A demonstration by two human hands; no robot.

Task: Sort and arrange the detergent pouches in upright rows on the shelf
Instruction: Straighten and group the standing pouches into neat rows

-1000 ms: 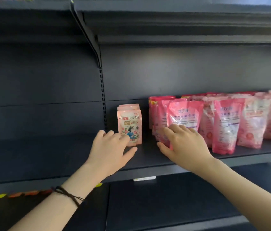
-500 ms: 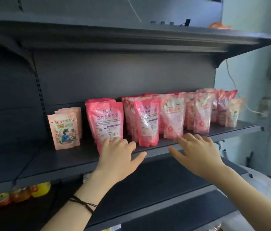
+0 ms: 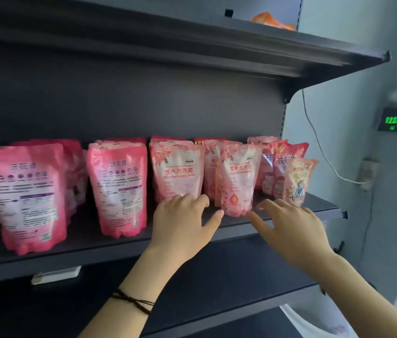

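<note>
Detergent pouches (image 3: 119, 189) are stood upright along the shelf (image 3: 90, 240), darker pink at left, paler twd the right end. The left hand (image 3: 183, 225) is held open, nothing gripped, fingertips laid at the base of a pale pouch (image 3: 176, 172). The front pouch (image 3: 237, 181) is flanked on its right by the right hand (image 3: 290, 230), spread open & empty; contact can't be told.
</note>
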